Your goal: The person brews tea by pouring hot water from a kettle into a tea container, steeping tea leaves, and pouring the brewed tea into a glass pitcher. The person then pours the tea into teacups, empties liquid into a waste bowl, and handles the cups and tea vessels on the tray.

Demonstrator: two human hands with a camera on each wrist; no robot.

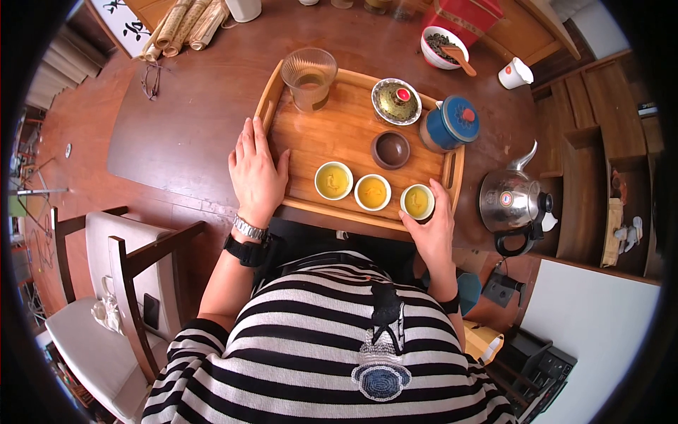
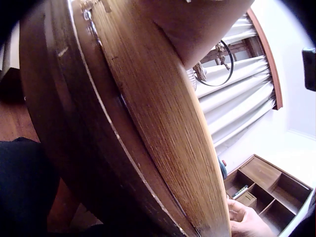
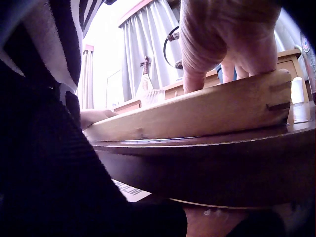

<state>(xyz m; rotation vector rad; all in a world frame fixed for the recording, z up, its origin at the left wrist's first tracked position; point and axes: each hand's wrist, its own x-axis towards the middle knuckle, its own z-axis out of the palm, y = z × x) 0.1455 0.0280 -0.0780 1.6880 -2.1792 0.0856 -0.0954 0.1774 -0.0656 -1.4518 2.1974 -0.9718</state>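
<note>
A wooden tray (image 1: 332,134) lies on the brown table. My left hand (image 1: 258,173) rests flat on its left edge, fingers straight. My right hand (image 1: 432,225) pinches a small white cup (image 1: 417,203) of yellow tea at the tray's near right corner. Two similar cups (image 1: 333,181) (image 1: 372,192) stand left of it. Behind them are a small brown bowl (image 1: 390,150), a lidded bowl (image 1: 396,102), a blue pot (image 1: 450,124) and a ribbed glass pitcher (image 1: 309,79). In the right wrist view the right hand (image 3: 229,37) reaches over the tray wall (image 3: 197,111), hiding the cup.
A steel kettle (image 1: 514,201) stands right of the tray. Beyond the tray are a bowl of dark leaves (image 1: 444,48), a white cup (image 1: 515,73) and a red box (image 1: 462,20). Glasses (image 1: 150,80) and bamboo rolls (image 1: 185,27) lie at the back left. A chair (image 1: 106,332) stands lower left.
</note>
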